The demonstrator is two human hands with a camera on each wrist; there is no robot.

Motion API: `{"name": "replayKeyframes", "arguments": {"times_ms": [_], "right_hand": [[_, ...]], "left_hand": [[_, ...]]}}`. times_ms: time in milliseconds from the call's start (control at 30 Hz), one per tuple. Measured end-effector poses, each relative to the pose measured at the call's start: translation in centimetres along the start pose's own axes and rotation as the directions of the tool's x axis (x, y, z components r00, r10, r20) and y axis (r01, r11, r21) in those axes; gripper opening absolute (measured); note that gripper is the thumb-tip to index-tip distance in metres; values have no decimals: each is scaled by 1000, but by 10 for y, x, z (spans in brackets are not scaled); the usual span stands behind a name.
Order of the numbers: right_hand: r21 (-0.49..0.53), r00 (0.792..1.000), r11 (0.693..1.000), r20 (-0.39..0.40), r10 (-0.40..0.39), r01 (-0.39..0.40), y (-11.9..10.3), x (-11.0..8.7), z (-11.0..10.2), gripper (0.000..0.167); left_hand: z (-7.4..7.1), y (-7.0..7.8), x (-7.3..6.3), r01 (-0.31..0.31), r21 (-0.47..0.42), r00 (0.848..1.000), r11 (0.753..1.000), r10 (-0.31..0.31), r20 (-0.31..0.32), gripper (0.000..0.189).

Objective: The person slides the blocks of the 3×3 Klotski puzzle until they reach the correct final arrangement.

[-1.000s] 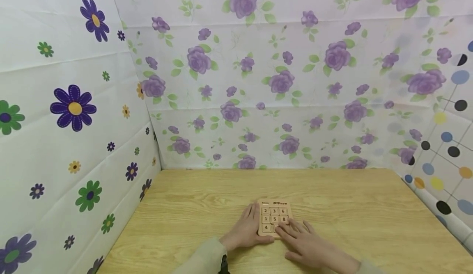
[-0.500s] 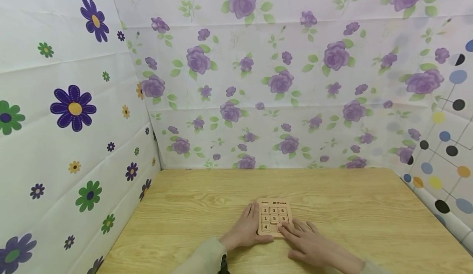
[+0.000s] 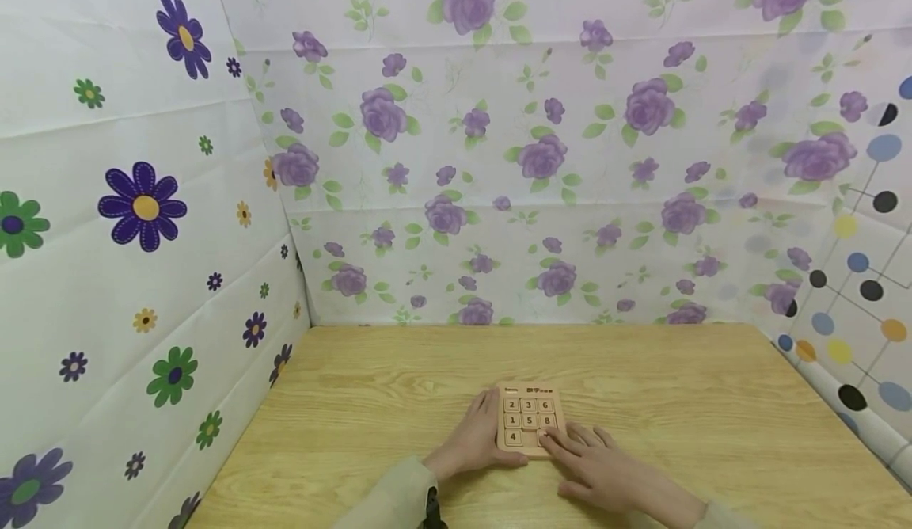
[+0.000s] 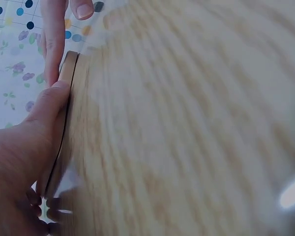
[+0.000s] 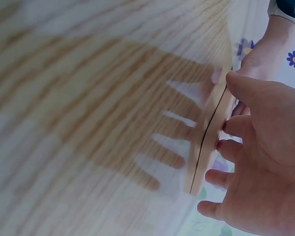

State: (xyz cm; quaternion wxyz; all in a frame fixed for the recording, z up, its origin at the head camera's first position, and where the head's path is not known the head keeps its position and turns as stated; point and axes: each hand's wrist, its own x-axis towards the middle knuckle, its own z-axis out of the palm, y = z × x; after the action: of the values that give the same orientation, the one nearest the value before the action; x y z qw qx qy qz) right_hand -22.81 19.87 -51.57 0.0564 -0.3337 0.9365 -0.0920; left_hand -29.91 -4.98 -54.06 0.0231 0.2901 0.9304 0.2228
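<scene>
A wooden sliding number puzzle (image 3: 529, 420) lies flat on the table, its numbered tiles facing up. My left hand (image 3: 470, 442) holds it at the near left corner, fingers along the left side and thumb against the near edge. With extended fingers, my right hand (image 3: 598, 466) reaches over the puzzle's right side; a fingertip touches the bottom-right tile (image 3: 543, 437) and covers most of its number. Between that tile and the 4 tile (image 3: 513, 437) is a gap. The puzzle's side edge (image 4: 63, 125) shows beside my left thumb in the left wrist view.
The wood-grain table (image 3: 385, 402) extends around the puzzle on all sides. Flower-printed cloth (image 3: 442, 157) hangs behind it, with a daisy-printed cloth (image 3: 142, 299) at left and a dotted cloth (image 3: 855, 299) at right.
My right hand has shifted slightly right, and the tile under its fingertip has slid from the bottom middle to the bottom right. My left hand keeps its place on the puzzle.
</scene>
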Motion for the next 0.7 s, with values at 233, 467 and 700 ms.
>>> {"name": "replayKeyframes", "arguments": {"times_ms": [233,467,700], "right_hand": [[-1,1000,1000,-1,-4,4,0,0,-1,71],[-30,1000,999,-2,-14,14,5,-1,0,72],[-36,1000,999,16,-5,6,5,-2,-2,72]], "left_hand": [[0,1,0,1,8,1000,1000,-1,-1,124],[0,0,1,-8,19,1000,1000,9,-15,123],[1,1,1,-2,19,1000,1000,2,-6,124]]}}
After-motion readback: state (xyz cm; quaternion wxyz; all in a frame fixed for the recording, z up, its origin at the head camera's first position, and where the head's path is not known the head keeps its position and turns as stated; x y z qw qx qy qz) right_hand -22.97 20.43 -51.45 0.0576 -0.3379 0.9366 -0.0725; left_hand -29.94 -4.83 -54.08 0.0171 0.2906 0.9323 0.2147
